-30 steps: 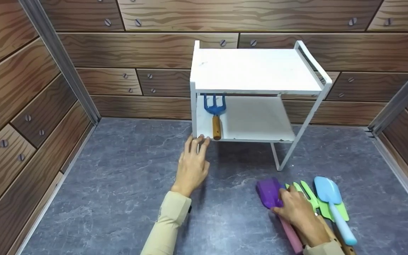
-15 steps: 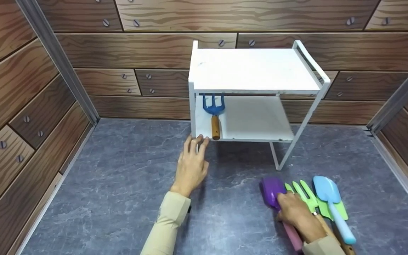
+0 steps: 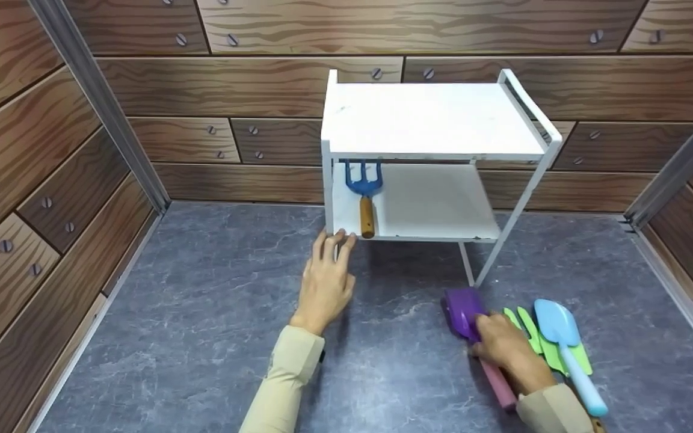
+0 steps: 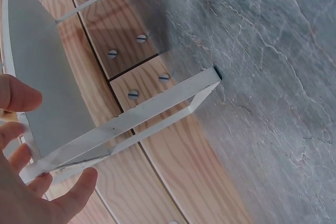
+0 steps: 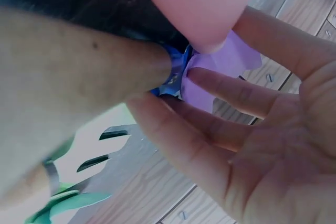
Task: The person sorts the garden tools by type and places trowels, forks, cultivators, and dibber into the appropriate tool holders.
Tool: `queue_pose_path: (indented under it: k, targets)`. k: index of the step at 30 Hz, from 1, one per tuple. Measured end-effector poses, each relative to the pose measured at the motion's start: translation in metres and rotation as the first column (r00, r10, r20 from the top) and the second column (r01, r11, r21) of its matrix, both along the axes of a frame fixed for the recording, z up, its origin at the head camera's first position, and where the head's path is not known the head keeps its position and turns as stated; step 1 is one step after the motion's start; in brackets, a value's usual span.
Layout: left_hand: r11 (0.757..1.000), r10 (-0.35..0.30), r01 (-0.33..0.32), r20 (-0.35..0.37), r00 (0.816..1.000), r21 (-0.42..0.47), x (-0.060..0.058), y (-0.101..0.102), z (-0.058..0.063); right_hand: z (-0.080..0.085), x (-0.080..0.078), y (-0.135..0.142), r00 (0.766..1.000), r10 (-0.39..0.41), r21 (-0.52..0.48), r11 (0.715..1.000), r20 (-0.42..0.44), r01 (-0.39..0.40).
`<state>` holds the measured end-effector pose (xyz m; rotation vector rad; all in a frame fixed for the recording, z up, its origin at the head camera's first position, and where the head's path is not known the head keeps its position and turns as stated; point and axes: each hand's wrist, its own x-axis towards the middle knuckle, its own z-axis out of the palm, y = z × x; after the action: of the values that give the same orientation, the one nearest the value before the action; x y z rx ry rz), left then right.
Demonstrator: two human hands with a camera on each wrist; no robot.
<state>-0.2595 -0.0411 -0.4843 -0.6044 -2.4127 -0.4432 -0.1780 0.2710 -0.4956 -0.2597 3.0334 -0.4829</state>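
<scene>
In the head view my left hand (image 3: 326, 282) rests its fingertips on the lower shelf's front left corner of a white two-tier rack (image 3: 431, 201). The left wrist view shows that hand's thumb and fingers around the frame. A blue hand fork (image 3: 364, 183) with a wooden handle lies on that shelf, beside those fingertips. My right hand (image 3: 506, 346) grips a purple garden scoop (image 3: 464, 310) with a pink handle (image 3: 498, 385), near its neck. In the right wrist view, a tan handle (image 5: 79, 77) with a blue collar lies against the fingers; its far end is hidden.
Right of my right hand lie a green hand fork (image 3: 530, 331), a light blue trowel (image 3: 557, 322) and a green blade (image 3: 581, 359) beneath it. The grey marbled floor (image 3: 214, 313) is bounded by wood-patterned walls (image 3: 250, 84) with metal edging.
My right hand first shifts the purple scoop slightly right, then forward toward the rack, covering more of the green fork. My left hand stays on the rack's corner.
</scene>
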Motion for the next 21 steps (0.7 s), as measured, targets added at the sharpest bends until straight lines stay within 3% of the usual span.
queue_pose_path:
  k: [14, 21]
  targets:
    - [1.000, -0.009, 0.009, -0.004, 1.000, 0.010, 0.001, 0.001, -0.001, 0.008, 0.011, 0.015, 0.996, -0.056, 0.053, 0.997, 0.070, 0.052]
    - [1.000, -0.002, 0.002, -0.016, 1.000, 0.003, 0.000, 0.000, -0.001, 0.012, 0.017, 0.028, 0.994, -0.100, 0.040, 0.994, 0.034, 0.099]
